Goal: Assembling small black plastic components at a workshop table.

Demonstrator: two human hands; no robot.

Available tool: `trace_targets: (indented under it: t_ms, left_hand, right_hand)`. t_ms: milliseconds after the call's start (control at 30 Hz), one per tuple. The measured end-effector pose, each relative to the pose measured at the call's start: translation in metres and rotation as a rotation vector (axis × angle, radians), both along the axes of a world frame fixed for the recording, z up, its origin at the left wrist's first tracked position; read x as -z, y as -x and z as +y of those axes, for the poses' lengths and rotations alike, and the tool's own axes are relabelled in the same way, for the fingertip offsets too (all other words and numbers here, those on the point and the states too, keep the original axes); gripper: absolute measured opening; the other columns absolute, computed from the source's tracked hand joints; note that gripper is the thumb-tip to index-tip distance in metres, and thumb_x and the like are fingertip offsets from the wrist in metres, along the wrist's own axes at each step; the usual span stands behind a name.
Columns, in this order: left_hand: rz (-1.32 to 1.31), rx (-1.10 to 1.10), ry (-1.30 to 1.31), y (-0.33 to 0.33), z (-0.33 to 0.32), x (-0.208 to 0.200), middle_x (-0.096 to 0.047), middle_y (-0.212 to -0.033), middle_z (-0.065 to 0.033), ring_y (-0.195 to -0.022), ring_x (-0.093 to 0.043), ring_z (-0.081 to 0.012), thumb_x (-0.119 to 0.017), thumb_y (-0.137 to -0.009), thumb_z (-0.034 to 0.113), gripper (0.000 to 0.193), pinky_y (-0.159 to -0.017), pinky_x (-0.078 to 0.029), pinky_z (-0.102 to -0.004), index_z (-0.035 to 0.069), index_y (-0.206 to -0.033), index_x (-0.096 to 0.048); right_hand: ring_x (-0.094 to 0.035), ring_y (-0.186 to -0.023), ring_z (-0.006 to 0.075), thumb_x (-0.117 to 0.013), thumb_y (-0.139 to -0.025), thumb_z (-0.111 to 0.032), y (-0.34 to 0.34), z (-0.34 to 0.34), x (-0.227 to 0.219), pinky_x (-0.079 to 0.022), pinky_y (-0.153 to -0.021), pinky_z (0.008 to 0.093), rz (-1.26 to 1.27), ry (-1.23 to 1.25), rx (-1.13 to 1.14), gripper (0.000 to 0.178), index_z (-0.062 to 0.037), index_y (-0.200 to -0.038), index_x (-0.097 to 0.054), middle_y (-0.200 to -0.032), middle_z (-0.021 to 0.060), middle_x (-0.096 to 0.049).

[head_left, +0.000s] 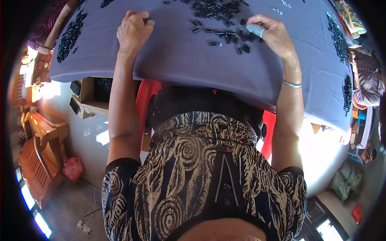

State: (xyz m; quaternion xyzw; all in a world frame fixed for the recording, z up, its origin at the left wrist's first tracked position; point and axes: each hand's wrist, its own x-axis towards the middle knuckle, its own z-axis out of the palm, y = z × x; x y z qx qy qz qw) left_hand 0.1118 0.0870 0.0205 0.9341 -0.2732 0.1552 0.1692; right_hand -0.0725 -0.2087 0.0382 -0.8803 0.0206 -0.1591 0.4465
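My left hand (134,31) is over the purple-grey cloth at the left, its fingers curled in with a bluish bit showing at the thumb side. What it holds, if anything, is hidden. My right hand (274,37) bends into a pinch beside the loose pile, its thumb wrapped in a pale covering (255,29). A small black piece (243,21) shows right at those fingertips, though I cannot tell whether it is gripped. Many small black plastic pieces (215,12) lie heaped between and beyond my hands, with stray ones (212,43) nearer me.
The cloth-covered table (181,60) carries more black heaps at its left (71,38) and right (337,38) edges. Other people's arms (58,30) appear at both sides. Below the left edge stands an open cardboard box (90,94); a red chair (145,96) is under me.
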Motion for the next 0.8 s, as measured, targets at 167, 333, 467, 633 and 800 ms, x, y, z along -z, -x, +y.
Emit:
trace_targets:
  t_ms: [167, 333, 467, 633, 800]
  left_hand:
    - [-0.125, 0.119, 0.203, 0.018, -0.016, -0.008, -0.058, -0.087, -0.0094, -0.077, -0.060, -0.0294, -0.061, -0.072, 0.016, 0.019, -0.071, -0.048, -0.0385, 0.012, -0.091, -0.065]
    - [0.031, 0.408, 0.371, 0.050, -0.043, -0.014, -0.058, -0.087, -0.0086, -0.070, -0.059, -0.0244, -0.062, -0.071, 0.005, 0.019, -0.064, -0.048, -0.0318, 0.007, -0.090, -0.064]
    - [0.079, 0.518, 0.388, 0.064, -0.055, -0.007, -0.058, -0.087, -0.0082, -0.077, -0.059, -0.0237, -0.059, -0.071, 0.000, 0.022, -0.068, -0.048, -0.0304, 0.006, -0.092, -0.063]
    - [0.189, 0.632, 0.476, 0.071, -0.065, 0.007, -0.057, -0.088, -0.0075, -0.078, -0.059, -0.0212, -0.054, -0.070, -0.005, 0.029, -0.067, -0.047, -0.0283, 0.005, -0.096, -0.062]
    - [0.237, 0.666, 0.516, 0.080, -0.070, 0.005, -0.057, -0.089, -0.0074, -0.077, -0.058, -0.0193, -0.051, -0.072, -0.008, 0.036, -0.068, -0.046, -0.0265, 0.006, -0.104, -0.059]
  right_hand:
    - [-0.058, -0.067, 0.0181, -0.057, -0.072, 0.006, -0.004, 0.024, -0.002, -0.047, -0.064, 0.0287, 0.052, 0.240, -0.021, 0.019, -0.0045, -0.086, -0.065, -0.075, 0.0070, -0.059]
    - [-0.059, -0.068, 0.0207, -0.057, -0.071, 0.006, -0.009, 0.025, 0.008, -0.047, -0.062, 0.0320, 0.068, 0.361, -0.046, 0.018, -0.0057, -0.083, -0.064, -0.074, 0.0059, -0.059]
    - [-0.058, -0.067, 0.0218, -0.060, -0.069, 0.002, -0.013, 0.028, 0.010, -0.047, -0.061, 0.0340, 0.072, 0.415, -0.009, 0.013, -0.0060, -0.079, -0.063, -0.074, 0.0051, -0.059]
    - [-0.054, -0.063, 0.0180, -0.061, -0.068, 0.002, -0.017, 0.030, 0.010, -0.045, -0.059, 0.0311, 0.054, 0.426, 0.006, 0.011, -0.0026, -0.078, -0.060, -0.070, 0.0044, -0.056]
    - [-0.046, -0.058, 0.0103, -0.063, -0.068, 0.004, -0.017, 0.034, 0.004, -0.040, -0.054, 0.0249, -0.065, 0.262, -0.040, 0.011, -0.0006, -0.077, -0.058, -0.068, 0.0019, -0.051]
